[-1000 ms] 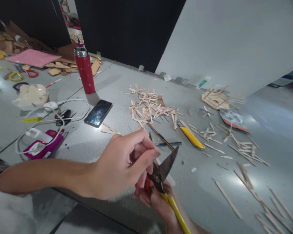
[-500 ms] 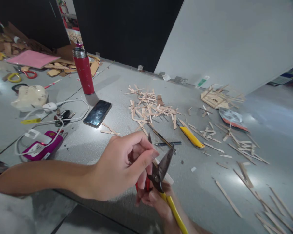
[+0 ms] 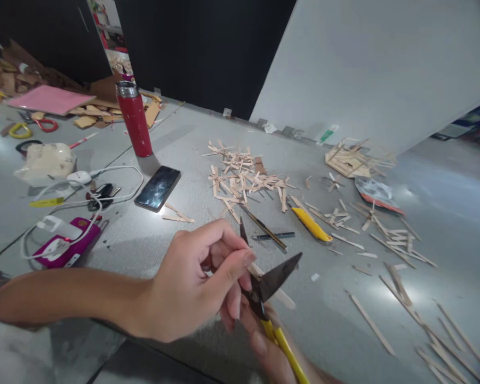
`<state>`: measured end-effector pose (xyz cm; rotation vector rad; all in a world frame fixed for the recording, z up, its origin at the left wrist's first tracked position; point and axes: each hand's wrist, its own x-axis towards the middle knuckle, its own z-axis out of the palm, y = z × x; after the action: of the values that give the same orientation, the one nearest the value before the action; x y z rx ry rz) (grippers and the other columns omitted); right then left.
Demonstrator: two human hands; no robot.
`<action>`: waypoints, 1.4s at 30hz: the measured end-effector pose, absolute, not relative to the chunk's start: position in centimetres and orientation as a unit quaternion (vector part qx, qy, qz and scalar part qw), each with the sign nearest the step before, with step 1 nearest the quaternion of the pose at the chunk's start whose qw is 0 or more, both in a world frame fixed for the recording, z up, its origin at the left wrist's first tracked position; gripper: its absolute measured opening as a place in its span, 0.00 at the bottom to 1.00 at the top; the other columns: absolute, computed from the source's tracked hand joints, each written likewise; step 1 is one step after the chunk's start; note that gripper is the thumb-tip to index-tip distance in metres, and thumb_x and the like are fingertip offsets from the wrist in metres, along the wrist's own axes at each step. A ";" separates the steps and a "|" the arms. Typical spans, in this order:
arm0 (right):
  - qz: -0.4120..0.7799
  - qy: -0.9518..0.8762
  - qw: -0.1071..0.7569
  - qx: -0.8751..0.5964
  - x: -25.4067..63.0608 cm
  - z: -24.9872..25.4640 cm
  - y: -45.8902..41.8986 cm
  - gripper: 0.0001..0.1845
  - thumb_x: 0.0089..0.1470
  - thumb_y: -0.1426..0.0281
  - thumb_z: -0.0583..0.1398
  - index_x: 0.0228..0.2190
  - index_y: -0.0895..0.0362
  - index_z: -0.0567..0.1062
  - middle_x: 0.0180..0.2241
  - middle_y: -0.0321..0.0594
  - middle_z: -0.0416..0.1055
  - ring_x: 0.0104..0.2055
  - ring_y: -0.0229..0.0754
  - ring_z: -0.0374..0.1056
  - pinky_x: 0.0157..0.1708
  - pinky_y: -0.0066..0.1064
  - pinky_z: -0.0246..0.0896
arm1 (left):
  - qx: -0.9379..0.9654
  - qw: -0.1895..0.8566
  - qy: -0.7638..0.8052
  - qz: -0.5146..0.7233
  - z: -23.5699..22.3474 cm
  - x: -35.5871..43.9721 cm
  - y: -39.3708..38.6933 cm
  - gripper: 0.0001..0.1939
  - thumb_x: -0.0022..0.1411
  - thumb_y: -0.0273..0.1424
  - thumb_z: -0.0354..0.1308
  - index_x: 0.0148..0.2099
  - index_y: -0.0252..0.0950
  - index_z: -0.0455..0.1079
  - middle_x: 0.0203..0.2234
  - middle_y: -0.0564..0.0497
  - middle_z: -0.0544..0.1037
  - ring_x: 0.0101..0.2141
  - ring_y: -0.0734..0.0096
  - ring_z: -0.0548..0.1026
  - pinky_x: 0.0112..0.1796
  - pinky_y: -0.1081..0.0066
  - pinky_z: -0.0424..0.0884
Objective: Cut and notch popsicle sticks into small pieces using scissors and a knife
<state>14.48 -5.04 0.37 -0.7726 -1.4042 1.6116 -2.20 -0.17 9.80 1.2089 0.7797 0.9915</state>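
My left hand [image 3: 196, 282] is closed, pinching a thin wooden craft stick [image 3: 285, 298] between thumb and fingers. The stick passes between the spread dark blades of yellow-handled snips [image 3: 279, 277], and its rounded end sticks out on the right. My right hand [image 3: 264, 344] is wrapped around the handles of the snips, below the left hand. Part of the handles and some right-hand fingers are hidden. Just beyond the blades lie a dark pen [image 3: 280, 235] and a slim dark rod [image 3: 264, 226].
A pile of cut stick pieces [image 3: 244, 173] lies mid-table, with a yellow utility knife [image 3: 312, 224] to its right. More sticks [image 3: 370, 324] are scattered right, near a wooden stick frame [image 3: 348, 160]. Left are a phone [image 3: 158, 188], a red bottle [image 3: 135, 122] and a purple power bank [image 3: 70, 242].
The snips' blades have spread wider, the right blade swinging out to the right. More of the craft stick's rounded end now shows past them. My left hand keeps its pinch.
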 end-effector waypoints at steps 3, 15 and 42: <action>0.643 -0.563 0.415 -0.312 14.6 1.1 -4.9 0.27 0.58 0.40 0.58 0.38 0.51 0.74 0.35 0.44 0.68 0.35 0.48 0.64 0.35 0.38 0.65 | 0.517 0.647 0.340 0.445 9.7 -2.0 -0.2 0.12 0.73 0.35 0.58 0.37 0.35 0.66 0.22 0.55 0.75 0.16 0.81 0.73 0.17 0.84 0.71; 0.640 -0.561 0.400 -0.340 14.3 1.8 -4.4 0.32 0.53 0.33 0.56 0.32 0.50 0.74 0.30 0.43 0.66 0.35 0.50 0.66 0.37 0.42 0.69 | 0.501 0.669 0.331 0.438 9.4 -2.1 -0.6 0.14 0.73 0.38 0.58 0.36 0.35 0.66 0.22 0.55 0.75 0.16 0.80 0.74 0.18 0.84 0.71; 0.677 -0.528 0.384 -0.339 14.6 0.1 -5.1 0.26 0.62 0.43 0.57 0.32 0.54 0.71 0.25 0.33 0.59 0.23 0.35 0.52 0.21 0.29 0.52 | 0.539 0.640 0.336 0.433 9.6 -2.3 -0.4 0.13 0.74 0.36 0.57 0.36 0.35 0.65 0.23 0.55 0.75 0.17 0.80 0.76 0.18 0.85 0.69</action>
<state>14.59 -5.14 0.13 -0.8637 -1.3461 1.7267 -2.31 -0.44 9.61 1.2300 0.7666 0.9871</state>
